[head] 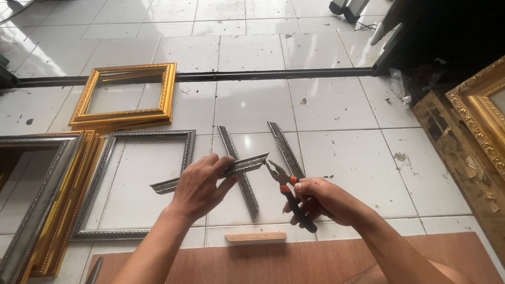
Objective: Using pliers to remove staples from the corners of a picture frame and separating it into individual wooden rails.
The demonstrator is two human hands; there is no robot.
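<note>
Pliers (288, 194) with orange-and-black handles sit clamped in your right hand (318, 202), fingers wrapped around the grips, their nose pointing up and left toward the mitred tip of a silver moulding strip (210, 178); whether the jaws touch it you cannot tell. Your left hand (200, 184) grips that strip near its middle, thumb below and fingers over the top, holding it off the white tiled floor (336, 158) at a slight upward slant to the right. Beneath it, two more silver moulding pieces (284, 147) lie on the tiles, well apart from each other, angled toward the far edge of the floor. Just left of your left hand rests an assembled silver frame (113, 179), and beyond it, toward the floor's far left corner, a gold frame (126, 94). A stack of silver and gold frames (47, 200) hugs the left edge. Nearest you, a small wooden block (255, 237) lies by the brown board (294, 260).
</note>
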